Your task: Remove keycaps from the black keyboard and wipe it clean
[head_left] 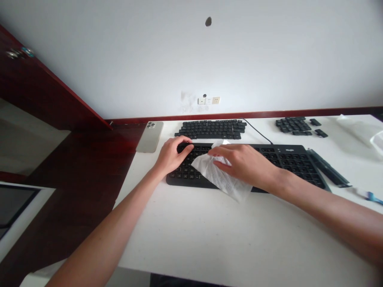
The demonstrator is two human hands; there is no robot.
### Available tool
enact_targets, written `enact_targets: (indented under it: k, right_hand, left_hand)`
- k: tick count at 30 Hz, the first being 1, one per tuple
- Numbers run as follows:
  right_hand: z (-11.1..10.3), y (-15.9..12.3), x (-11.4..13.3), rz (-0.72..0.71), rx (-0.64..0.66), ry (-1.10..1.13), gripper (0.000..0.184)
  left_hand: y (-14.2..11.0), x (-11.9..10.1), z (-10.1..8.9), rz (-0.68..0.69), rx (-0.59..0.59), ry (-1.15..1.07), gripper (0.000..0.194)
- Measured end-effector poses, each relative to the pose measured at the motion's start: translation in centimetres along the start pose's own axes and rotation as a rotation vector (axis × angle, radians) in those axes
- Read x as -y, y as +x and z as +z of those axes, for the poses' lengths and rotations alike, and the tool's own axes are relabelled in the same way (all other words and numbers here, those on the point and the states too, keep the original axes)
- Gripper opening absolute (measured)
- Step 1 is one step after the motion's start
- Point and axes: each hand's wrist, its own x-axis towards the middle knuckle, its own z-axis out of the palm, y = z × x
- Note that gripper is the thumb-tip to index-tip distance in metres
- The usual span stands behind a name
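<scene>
Right hand (pixel 241 158) is pinching the wipe (pixel 220 179); snagging on the keyboard (pixel 295 162) could be tearing it! Left hand (pixel 171 155): can't tell its grip.

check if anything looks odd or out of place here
Yes: the keyboard looks stripped; its keycaps appear to lie loose behind it on the desk, in a large group and a smaller one. The wall is marked too, with a grey smudge beside the sockets and a dark spot higher up.

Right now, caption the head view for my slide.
Left hand at a black keyboard base, right hand holding a white wipe over it, keycaps behind.
</scene>
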Motion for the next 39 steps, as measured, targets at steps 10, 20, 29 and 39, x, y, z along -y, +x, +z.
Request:
enact_targets:
  k: [10, 20, 29, 39]
  right_hand:
    - [1.0, -1.7, 1.9, -0.329, 0.173, 0.098, 0.035]
    - [-0.2, -1.6, 0.6, -0.286, 0.228, 0.080, 0.037]
    - [0.1, -1.9, -0.3, -0.314, 0.210, 0.104, 0.046]
    - [0.8, -1.5, 0.5, -0.369, 0.150, 0.074, 0.043]
  left_hand:
    - [0.0, -0.1, 0.0, -0.008, -0.001, 0.011, 0.022]
    - [0.0, 0.0, 0.0, 0.000, 0.005, 0.007, 0.023]
    - [0.0, -0.1, 0.0, -0.001, 0.004, 0.004, 0.023]
    - [-0.1, -0.2, -0.1, -0.005, 0.012, 0.004, 0.022]
